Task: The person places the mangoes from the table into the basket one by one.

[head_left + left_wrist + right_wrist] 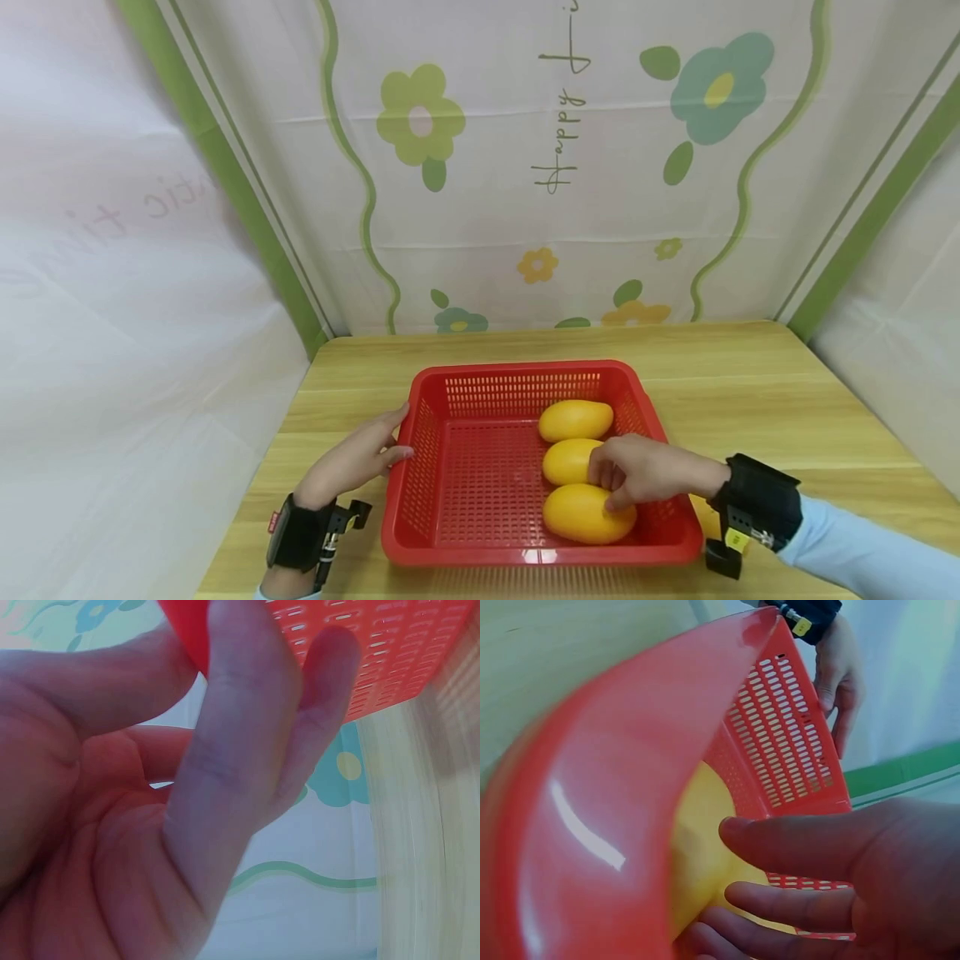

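Note:
A red plastic basket [540, 557] with slotted walls sits on the table. Along its right side lie three yellow mangoes in a column: the far mango [573, 421], the middle mango [564, 463] and the near mango [581, 515]. My left hand [352, 462] grips the basket's left rim. In the left wrist view its fingers meet the red wall [405, 637]. My right hand [648, 471] reaches over the right rim, thumb on the near mango and fingers at the middle one's right end. The right wrist view shows these fingers fairly straight against yellow fruit [705, 847]; the rim hides some fingertips.
The wooden table [750, 392] extends past the basket on both sides. White cloth with printed flowers [465, 208] hangs behind it, with more cloth at left and right. A yellow patch [708, 515] shows outside the basket's right wall, partly behind the right wrist.

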### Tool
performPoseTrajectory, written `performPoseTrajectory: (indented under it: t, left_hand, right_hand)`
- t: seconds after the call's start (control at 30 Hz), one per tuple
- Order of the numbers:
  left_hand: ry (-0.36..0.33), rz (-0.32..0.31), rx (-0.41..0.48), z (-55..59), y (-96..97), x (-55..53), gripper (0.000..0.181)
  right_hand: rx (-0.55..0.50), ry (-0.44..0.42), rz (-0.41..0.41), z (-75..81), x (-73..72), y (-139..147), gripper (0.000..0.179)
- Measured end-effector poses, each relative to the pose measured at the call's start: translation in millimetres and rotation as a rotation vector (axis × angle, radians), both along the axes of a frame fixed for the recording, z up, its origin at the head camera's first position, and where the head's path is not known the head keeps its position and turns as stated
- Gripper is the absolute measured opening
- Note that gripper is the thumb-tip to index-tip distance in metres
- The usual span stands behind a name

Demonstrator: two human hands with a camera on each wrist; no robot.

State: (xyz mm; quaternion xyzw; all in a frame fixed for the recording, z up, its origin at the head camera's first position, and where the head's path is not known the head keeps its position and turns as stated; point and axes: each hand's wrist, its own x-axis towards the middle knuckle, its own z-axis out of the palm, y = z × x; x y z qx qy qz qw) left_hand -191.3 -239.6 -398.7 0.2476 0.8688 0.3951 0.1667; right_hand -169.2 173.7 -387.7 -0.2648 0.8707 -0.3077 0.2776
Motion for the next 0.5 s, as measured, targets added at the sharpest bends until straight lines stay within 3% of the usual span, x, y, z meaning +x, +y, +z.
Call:
performPoseTrajectory:
  t: [0.23, 0.5]
  left_hand:
    - [-0.002, -0.003, -0.005, 0.7, -0.1, -0.2, 0.067]
    - [-0.001, 0.004, -0.015, -0.6, -0.8, -0.8, 0.068]
  right_hand:
    - [-0.052, 0.016, -0.016, 7.8, -0.7, 8, 0.024]
    - [-0.159, -0.046, -0.001, 17.7, -2.2, 22, 0.027]
